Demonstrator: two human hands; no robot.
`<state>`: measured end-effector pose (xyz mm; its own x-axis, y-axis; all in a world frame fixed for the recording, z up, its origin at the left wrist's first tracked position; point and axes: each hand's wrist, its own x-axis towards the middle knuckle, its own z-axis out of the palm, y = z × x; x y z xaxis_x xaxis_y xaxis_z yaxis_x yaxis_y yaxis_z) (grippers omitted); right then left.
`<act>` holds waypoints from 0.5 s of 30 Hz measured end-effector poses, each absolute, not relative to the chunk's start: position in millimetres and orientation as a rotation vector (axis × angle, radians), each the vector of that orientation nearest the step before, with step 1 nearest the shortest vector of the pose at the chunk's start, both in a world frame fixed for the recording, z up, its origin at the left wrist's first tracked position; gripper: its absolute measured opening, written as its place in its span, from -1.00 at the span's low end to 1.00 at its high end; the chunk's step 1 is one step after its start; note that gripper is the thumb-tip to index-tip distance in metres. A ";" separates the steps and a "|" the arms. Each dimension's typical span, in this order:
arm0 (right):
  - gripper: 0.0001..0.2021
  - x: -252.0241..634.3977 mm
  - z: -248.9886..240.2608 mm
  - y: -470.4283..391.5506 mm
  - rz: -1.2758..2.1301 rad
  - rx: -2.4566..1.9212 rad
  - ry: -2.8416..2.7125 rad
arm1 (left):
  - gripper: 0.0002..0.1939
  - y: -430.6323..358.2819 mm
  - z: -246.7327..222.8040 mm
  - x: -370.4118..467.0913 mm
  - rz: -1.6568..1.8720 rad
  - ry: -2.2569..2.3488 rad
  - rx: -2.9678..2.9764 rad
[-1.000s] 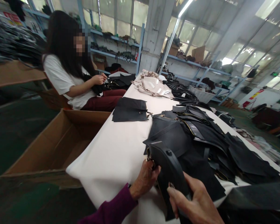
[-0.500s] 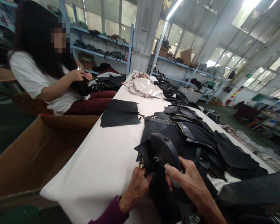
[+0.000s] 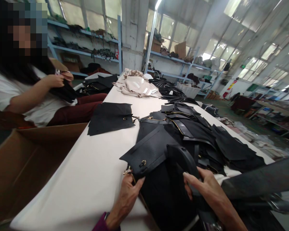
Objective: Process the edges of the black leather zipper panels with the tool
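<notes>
While left hand pinches black leather piece, right hand grips its strap.

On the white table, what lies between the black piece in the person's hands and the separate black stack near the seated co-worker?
Only bare white tabletop separates the held black piece from the black stack, in the head view.

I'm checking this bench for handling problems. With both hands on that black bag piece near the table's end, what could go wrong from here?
The black bag piece overhangs the near end of the white table; if the left hand or right hand loosens its grip, it may slide off. Its small metal clasp sits close to the left fingers and might pinch or snag. The loose pile of black pieces right beside it could get dragged along.
</notes>
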<state>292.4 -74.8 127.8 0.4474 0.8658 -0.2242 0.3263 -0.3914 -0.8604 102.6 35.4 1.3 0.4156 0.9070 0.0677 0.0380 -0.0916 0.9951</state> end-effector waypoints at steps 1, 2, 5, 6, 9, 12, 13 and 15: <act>-0.74 293.5 123.6 -68.9 0.902 -1.914 -0.994 | -0.77 34.4 1.7 101.9 0.919 0.884 1.490; -0.74 295.3 120.9 -63.6 0.912 -1.904 -0.984 | -0.77 33.3 2.5 101.0 0.927 0.881 1.499; -0.73 302.8 122.9 -56.2 0.914 -1.893 -0.939 | -0.79 32.5 7.2 97.9 0.941 0.880 1.518; -0.72 305.7 126.5 -57.5 0.904 -1.897 -0.916 | -0.80 34.4 10.2 96.3 0.941 0.888 1.516; -0.70 315.3 139.8 -71.7 0.825 -1.946 -0.810 | -0.80 52.4 27.6 88.3 0.956 0.940 1.508; -0.66 323.5 147.3 -95.4 0.728 -2.003 -0.739 | -0.81 87.7 65.4 76.0 1.079 1.003 1.617; -0.65 325.2 147.7 -103.7 0.709 -2.014 -0.736 | -0.83 100.6 82.9 71.8 1.161 1.009 1.696; -0.64 325.6 146.6 -119.1 0.682 -2.016 -0.771 | -0.89 122.5 122.4 64.6 1.351 0.943 1.914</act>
